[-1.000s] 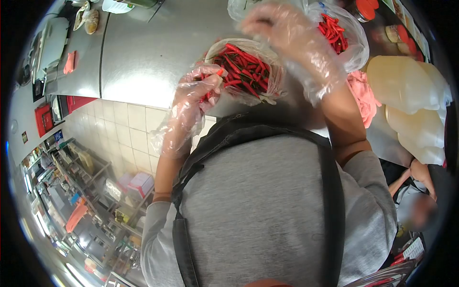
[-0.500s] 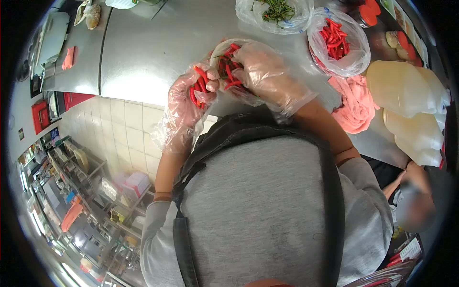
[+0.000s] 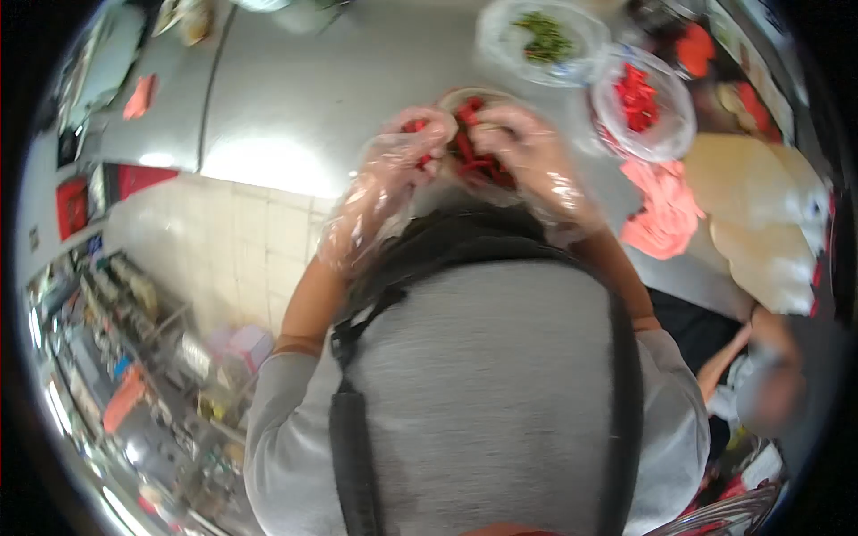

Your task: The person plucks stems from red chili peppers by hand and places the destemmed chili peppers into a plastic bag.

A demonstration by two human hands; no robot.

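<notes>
Both my hands wear clear plastic gloves and are close together over the near edge of the steel counter. My left hand is closed around several red chilies. Just right of it stands an opened clear bag of red chilies, some with green stems. My right hand is over this bag's right side with curled fingers pinched at the chilies; blur hides what is between the fingertips.
A bag of green stems and another bag of red chilies stand at the back right. A pink cloth and large pale jugs are on the right. Another person is at lower right.
Both hands and the chili bag appear farther right. My left hand has turned over, its back now more toward me, still with chilies. My right fingers have curled in over the bag.
</notes>
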